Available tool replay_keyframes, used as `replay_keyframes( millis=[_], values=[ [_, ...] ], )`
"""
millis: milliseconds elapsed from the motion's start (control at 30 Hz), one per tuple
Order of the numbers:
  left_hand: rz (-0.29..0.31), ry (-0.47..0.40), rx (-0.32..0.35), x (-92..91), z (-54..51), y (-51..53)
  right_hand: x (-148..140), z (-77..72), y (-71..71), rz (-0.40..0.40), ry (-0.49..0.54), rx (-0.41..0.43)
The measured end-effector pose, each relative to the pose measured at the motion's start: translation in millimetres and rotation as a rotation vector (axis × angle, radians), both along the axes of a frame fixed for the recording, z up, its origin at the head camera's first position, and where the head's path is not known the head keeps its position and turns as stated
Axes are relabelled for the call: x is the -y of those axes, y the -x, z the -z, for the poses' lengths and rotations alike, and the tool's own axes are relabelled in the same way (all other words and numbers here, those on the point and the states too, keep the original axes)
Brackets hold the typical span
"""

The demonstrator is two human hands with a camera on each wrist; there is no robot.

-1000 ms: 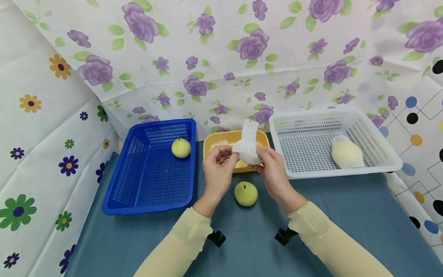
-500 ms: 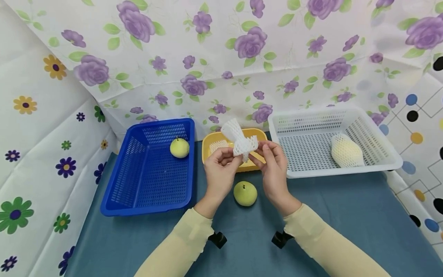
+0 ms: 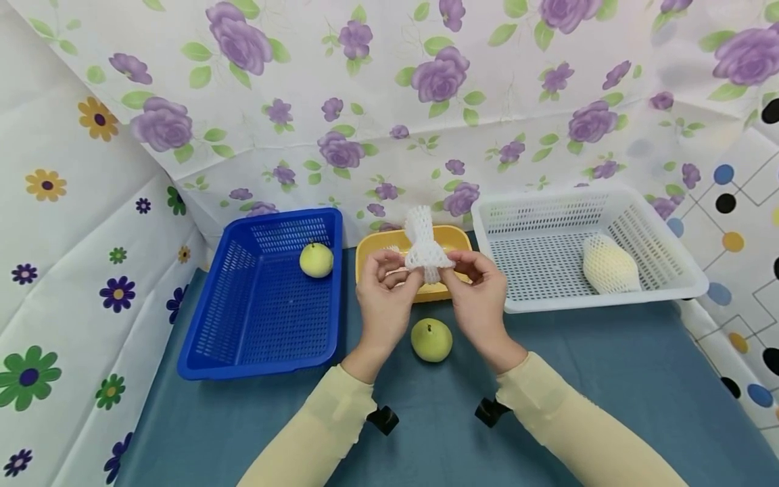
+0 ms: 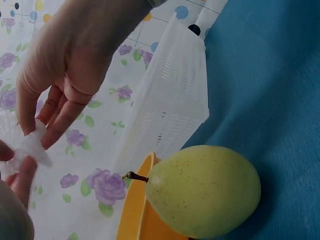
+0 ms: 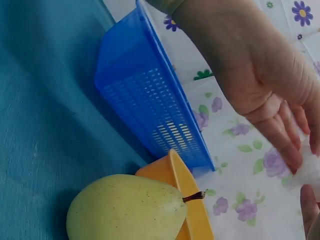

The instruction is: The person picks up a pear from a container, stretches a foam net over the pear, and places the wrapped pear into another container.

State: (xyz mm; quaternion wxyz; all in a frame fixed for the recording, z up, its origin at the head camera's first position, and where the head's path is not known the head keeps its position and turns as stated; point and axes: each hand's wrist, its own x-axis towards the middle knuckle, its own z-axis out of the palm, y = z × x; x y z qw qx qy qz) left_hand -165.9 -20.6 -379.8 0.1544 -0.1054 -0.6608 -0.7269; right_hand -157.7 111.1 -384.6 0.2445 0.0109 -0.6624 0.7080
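Note:
A white foam net sleeve (image 3: 426,251), its lower edge folded outward, is held up over the yellow tray (image 3: 447,233). The left hand (image 3: 387,301) pinches its left edge between thumb and fingers, and the right hand (image 3: 479,297) pinches its right edge. Below and between the wrists a green pear (image 3: 431,340) rests on the cloth, bare, stem up. The left wrist view shows the pear (image 4: 204,190) large, with the net (image 4: 31,147) in the fingers at the left. In the right wrist view the net (image 5: 309,167) is partly cut off at the edge.
On the left is a blue basket (image 3: 262,368) with one pear (image 3: 316,260) in it. To the right stands a white basket (image 3: 608,301) holding a net-covered pear (image 3: 610,265). More netting in the yellow tray is mostly hidden behind the left hand. Flowered sheets hang behind.
The net has been turned and now stands upright between the hands, its lower edge flared. The right hand, loose from it half a second ago, has come in and pinches its right edge.

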Motion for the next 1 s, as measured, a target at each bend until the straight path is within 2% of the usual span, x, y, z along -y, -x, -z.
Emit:
replay_keyframes(
  millis=[67, 100, 200, 300, 367, 567, 733, 800, 900, 1000],
  values=[
    [-0.046, 0.011, -0.074, -0.9, 1.1, -0.4, -2, 5.9, 3.3, 0.008, 0.003, 0.020],
    [-0.063, 0.022, -0.108, -1.3, -2.0, -2.8, -3, 8.8, 4.9, 0.009, 0.008, 0.029],
    [-0.123, 0.099, -0.234, -2.4, -2.4, -4.9, -4, 15.6, 8.3, -0.009, 0.046, 0.064],
    [-0.154, 0.144, -0.283, -3.4, -2.6, -5.5, -3, 17.9, 8.8, -0.045, 0.085, 0.087],
    [-0.155, 0.157, -0.266, -3.5, -2.3, -5.3, -3, 20.0, 8.9, -0.074, 0.105, 0.105],
    [-0.123, 0.173, -0.136, -1.7, -1.3, -4.5, -2, 23.6, 7.7, -0.135, 0.104, 0.191],
    [-0.092, 0.216, -0.114, 1.4, -0.3, -2.9, -8, 24.5, 8.5, -0.134, 0.094, 0.230],
    [-0.095, 0.259, -0.103, 2.2, 0.6, -1.6, -10, 24.3, 9.3, -0.136, 0.099, 0.230],
    [-0.133, 0.346, -0.068, 3.4, 5.7, 2.1, -12, 24.4, 10.0, -0.158, 0.117, 0.232],
    [-0.137, 0.360, -0.007, 4.6, 7.7, 3.3, -12, 26.0, 9.0, -0.207, 0.117, 0.271]
  ],
)
